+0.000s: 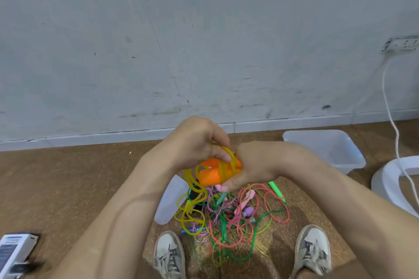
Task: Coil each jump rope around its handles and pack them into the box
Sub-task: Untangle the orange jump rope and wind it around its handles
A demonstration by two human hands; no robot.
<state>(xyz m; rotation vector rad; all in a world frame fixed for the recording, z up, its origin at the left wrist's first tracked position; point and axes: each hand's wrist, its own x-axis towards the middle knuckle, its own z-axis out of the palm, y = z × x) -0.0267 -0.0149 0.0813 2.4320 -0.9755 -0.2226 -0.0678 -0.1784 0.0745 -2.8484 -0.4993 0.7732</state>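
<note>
Yellow rope [192,184] part-wound round a pair of orange handles [210,175], held up over the floor.

Far down-left of the handles, a white carton [15,249] on the floor. Just left of them, left hand [197,142] pinching a yellow loop against their top. Just right, right hand [256,165] gripping the pair, thumb underneath. Below the handles, slack yellow loops trailing into a tangle of green, pink and red ropes [229,222]. Up-right of the handles and well apart, a clear plastic box [340,142] near the wall.
</note>
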